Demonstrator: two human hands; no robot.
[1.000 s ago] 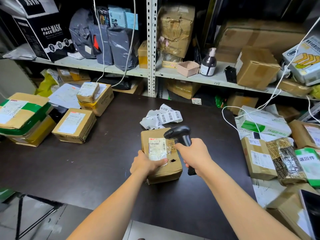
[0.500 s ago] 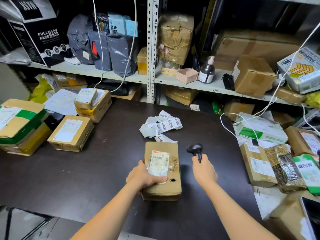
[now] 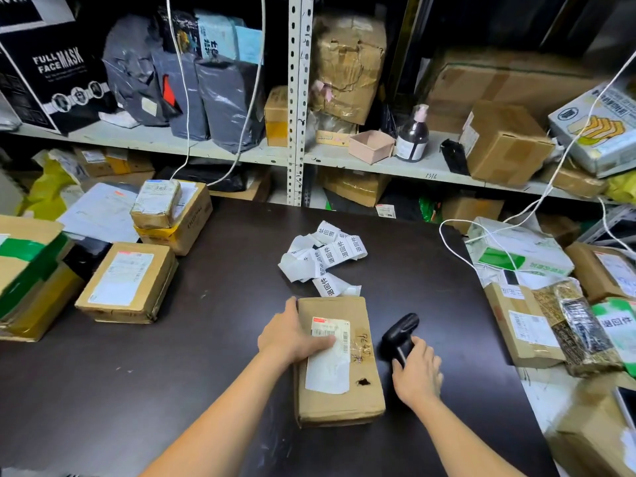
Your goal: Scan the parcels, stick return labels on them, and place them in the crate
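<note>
A brown cardboard parcel (image 3: 339, 397) with a white shipping label lies flat on the dark table (image 3: 172, 373) in front of me. My left hand (image 3: 292, 333) holds its left edge, thumb lying across the label. To the right of the parcel the black barcode scanner (image 3: 399, 333) lies on the table; my right hand (image 3: 418, 371) rests on its handle with fingers loosely around it. A crumpled strip of white return labels (image 3: 323, 258) lies just beyond the parcel. No crate is in view.
Several taped parcels (image 3: 127, 282) sit on the table's left side, and more parcels (image 3: 526, 325) are piled along the right edge. Metal shelving (image 3: 296, 98) behind holds boxes, grey mailer bags and a pump bottle (image 3: 413, 136). White cables (image 3: 481, 232) hang down at right.
My right hand has lowered the scanner from above the parcel's label down onto the table to the right. The left hand stays on the parcel.
</note>
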